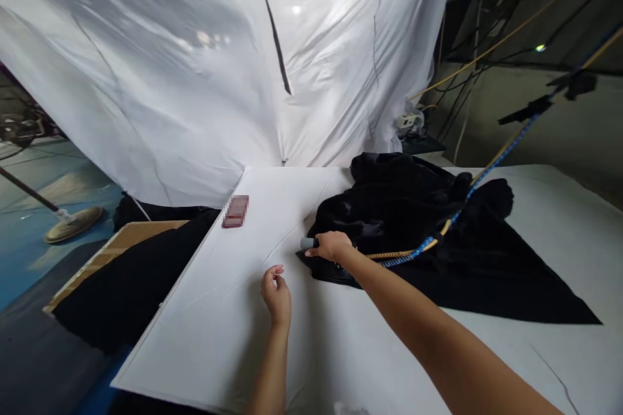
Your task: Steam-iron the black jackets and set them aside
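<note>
My right hand [333, 246] is wrapped round the handle of a steam iron [307, 243], whose grey front end sticks out past my fingers. The iron's body is mostly hidden by my hand and blends into the black cloth [389, 220] there. A blue hose and a yellow cord [428, 243] trail from its rear. The cloth lies bunched at the back, with a flatter pointed part reaching right. My left hand [276, 295] is raised just left of the cloth, apart from it, its fingers loosely curled and holding nothing.
A blurred-out dark red item [236, 211] lies near the left edge of the white table [209, 311]. A white sheet [195, 78] hangs behind. More black cloth [117, 292] lies over a cardboard box [126, 237] at left, near a round stand base [73, 225].
</note>
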A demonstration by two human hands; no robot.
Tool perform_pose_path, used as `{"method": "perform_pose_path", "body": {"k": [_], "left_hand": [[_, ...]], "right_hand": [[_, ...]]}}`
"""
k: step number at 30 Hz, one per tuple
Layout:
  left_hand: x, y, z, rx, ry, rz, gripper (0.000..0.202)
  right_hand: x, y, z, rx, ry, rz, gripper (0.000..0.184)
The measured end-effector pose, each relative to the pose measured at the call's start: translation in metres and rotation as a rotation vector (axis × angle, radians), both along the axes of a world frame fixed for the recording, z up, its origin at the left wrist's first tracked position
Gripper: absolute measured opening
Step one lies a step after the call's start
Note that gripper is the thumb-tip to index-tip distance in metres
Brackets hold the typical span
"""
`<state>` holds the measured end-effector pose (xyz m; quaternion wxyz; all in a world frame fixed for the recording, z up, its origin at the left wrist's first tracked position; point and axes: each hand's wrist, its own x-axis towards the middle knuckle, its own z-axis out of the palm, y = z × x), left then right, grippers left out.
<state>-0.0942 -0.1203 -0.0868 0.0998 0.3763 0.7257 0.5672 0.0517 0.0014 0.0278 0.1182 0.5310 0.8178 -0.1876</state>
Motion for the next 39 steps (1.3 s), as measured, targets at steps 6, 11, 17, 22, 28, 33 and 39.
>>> {"method": "perform_pose_path", "body": {"k": [6, 11, 17, 22, 28, 33, 39], "left_hand": [[0.001, 0.000, 0.001, -0.014, 0.004, -0.043, 0.022], [0.005, -0.004, 0.003, -0.028, 0.013, -0.046, 0.020], [0.017, -0.002, 0.006, -0.102, 0.048, -0.052, 0.021], [0.038, 0.013, 0.016, -0.244, 0.071, -0.081, 0.023], [0.050, 0.023, 0.031, -0.266, 0.055, -0.071, 0.024], [0.050, 0.019, 0.034, -0.256, 0.049, -0.065, 0.024], [0.051, 0.013, 0.037, -0.242, 0.072, -0.027, 0.024]], "right_hand": [[0.004, -0.008, -0.002, 0.014, 0.076, -0.182, 0.063], [0.028, -0.017, 0.000, -0.004, 0.080, -0.284, 0.061], [0.072, -0.017, -0.004, 0.014, 0.043, -0.398, 0.056], [0.083, -0.023, -0.002, 0.010, 0.016, -0.373, 0.059], [0.083, -0.034, -0.001, 0.049, 0.017, -0.223, 0.058], [0.072, -0.031, -0.005, 0.052, 0.021, -0.222, 0.057], [0.046, -0.012, -0.002, 0.081, 0.037, -0.245, 0.057]]}}
